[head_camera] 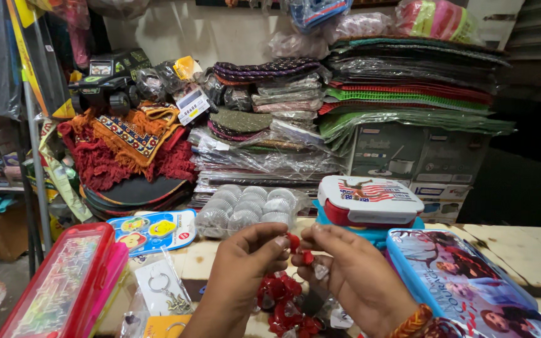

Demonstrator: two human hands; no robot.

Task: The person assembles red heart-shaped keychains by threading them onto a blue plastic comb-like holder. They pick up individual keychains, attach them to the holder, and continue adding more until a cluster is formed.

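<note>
My left hand (pixel 240 275) pinches a small red heart-shaped trinket (pixel 293 241) between thumb and fingers. My right hand (pixel 352 275) faces it, fingers closed on another small red piece (pixel 307 257) with a clear bit hanging below. Both hands hover over a pile of red heart keychains (pixel 281 307) lying on the wooden counter (pixel 521 241). An orange and red band circles my right wrist (pixel 416 322).
A blue picture lunch box (pixel 464 281) lies at right, a red and white box (pixel 370 200) behind. A red pencil case (pixel 57 288), a keyring packet (pixel 161 291) and a clear bag of round cups (pixel 248 209) sit left. Stacked wrapped mats (pixel 408 87) fill the back.
</note>
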